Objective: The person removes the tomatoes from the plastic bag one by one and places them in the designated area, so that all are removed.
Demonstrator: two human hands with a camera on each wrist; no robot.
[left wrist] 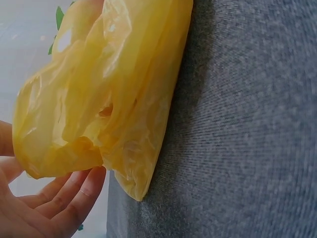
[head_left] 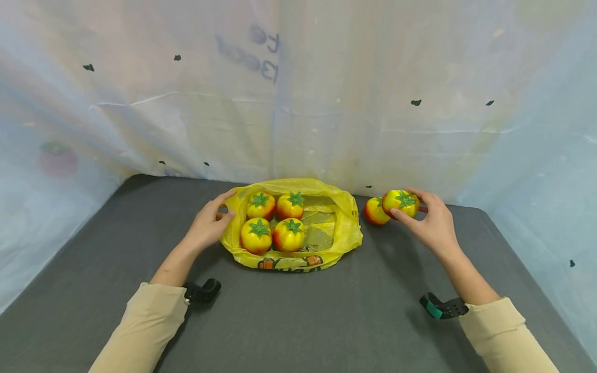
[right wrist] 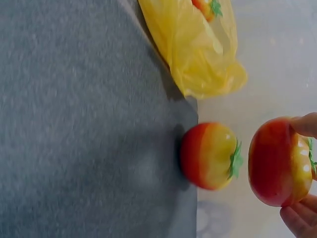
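Observation:
A yellow plastic bag lies spread wide on the table with several red-and-yellow tomatoes grouped in its left half. At its left rim is my left hand, thumb and index finger apart, fingertips right at the plastic. In the left wrist view, the bag hides part of the fingers. My right hand holds one tomato between thumb and fingers, raised off the table. Beside it, a second tomato rests on the table, just right of the bag; the held tomato partly covers it from above.
The dark grey table ends at a pale plastic sheet hanging behind it, with more sheeting at both sides. A black strap is on the left wrist and another black strap on the right.

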